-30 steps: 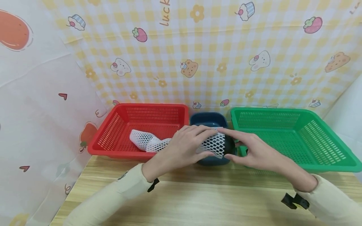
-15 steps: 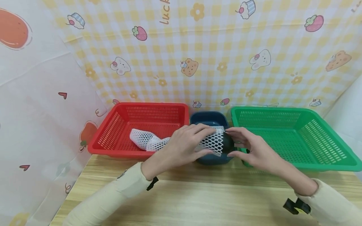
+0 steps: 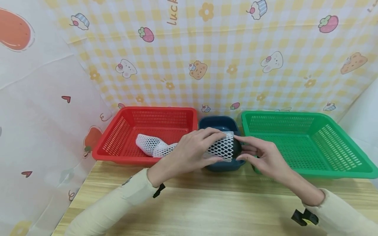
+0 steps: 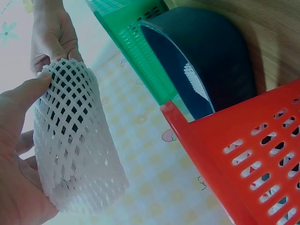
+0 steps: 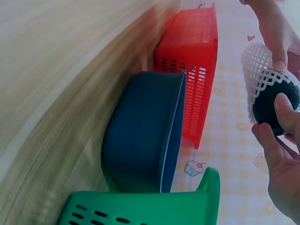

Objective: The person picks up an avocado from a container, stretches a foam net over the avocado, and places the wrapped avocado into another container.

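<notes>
Clearance: bin (image 3: 223, 167) hemmed in

Bin sat tight between red basket (image 3: 127, 159) and green basket (image 3: 319, 173); little side room. Front of its mouth was blocked by left hand (image 3: 192, 147), right hand (image 3: 267, 159), net (image 3: 223, 147) and black object (image 3: 237, 148); rear showed open. Loose mesh (image 3: 149, 145) obstructed part of red basket's floor. Green basket was enterable from above. Cloth (image 3: 218, 39) closed off the back. Table (image 3: 218, 211) between the sleeves (image 3: 118, 205) offered passage.

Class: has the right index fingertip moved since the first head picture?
Yes: against the blue bin, the right index fingertip has shifted toward the green basket.
</notes>
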Tool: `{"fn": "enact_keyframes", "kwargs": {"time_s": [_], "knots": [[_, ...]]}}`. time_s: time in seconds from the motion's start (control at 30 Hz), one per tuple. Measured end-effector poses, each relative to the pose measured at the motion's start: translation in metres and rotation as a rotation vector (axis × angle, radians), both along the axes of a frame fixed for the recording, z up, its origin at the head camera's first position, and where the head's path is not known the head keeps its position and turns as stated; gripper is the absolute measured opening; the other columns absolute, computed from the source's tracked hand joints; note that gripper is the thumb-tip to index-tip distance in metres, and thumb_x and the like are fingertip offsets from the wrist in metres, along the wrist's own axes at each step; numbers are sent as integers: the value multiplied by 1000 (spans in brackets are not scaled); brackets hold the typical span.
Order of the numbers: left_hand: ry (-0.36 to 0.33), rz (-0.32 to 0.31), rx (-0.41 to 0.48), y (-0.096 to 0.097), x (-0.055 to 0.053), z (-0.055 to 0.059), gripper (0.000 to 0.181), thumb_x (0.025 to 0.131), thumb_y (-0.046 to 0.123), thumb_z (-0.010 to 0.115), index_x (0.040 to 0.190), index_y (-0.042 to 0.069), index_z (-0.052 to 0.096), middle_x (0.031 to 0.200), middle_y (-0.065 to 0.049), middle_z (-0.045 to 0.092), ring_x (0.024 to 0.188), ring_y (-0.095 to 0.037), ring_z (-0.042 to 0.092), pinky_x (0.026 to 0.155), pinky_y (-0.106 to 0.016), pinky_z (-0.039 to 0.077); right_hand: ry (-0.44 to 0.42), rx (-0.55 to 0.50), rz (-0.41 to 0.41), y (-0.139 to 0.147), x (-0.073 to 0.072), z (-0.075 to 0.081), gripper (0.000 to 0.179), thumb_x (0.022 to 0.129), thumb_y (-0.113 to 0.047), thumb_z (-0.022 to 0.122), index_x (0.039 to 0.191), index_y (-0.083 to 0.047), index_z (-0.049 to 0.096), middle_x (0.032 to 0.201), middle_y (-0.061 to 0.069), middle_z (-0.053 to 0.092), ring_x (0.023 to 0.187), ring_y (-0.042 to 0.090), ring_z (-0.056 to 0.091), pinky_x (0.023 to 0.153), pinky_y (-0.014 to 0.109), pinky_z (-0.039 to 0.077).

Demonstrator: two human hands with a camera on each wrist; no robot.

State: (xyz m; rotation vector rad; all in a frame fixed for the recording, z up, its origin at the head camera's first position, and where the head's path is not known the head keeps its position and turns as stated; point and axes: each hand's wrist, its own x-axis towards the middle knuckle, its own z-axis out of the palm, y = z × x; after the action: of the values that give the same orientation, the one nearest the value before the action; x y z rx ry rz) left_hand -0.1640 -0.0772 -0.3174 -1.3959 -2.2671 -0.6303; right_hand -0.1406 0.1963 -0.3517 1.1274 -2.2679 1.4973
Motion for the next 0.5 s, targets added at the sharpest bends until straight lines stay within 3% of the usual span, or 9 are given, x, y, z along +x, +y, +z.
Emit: {"fn": "enact_keyframes", "kwargs": {"time_s": [0.33, 0.5], "knots": [[25, 7, -11, 1, -1, 0, 68, 80, 38, 88, 135, 8, 61, 132, -8, 60, 108, -18, 60, 86, -27, 53, 10, -57, -100, -11, 5, -4, 62, 75, 25, 75, 131, 3, 63, 114, 19, 69, 91, 19, 73, 73, 32, 58], [33, 8, -11, 1, -2, 0, 68, 78, 36, 89, 134, 8, 61, 132, -8, 60, 108, -19, 61, 85, -28, 54, 14, -71, -107, -14, 6, -4, 62, 74, 26, 75, 130, 3, 64, 114, 18, 69, 90, 19, 73, 72, 33, 58]]}}
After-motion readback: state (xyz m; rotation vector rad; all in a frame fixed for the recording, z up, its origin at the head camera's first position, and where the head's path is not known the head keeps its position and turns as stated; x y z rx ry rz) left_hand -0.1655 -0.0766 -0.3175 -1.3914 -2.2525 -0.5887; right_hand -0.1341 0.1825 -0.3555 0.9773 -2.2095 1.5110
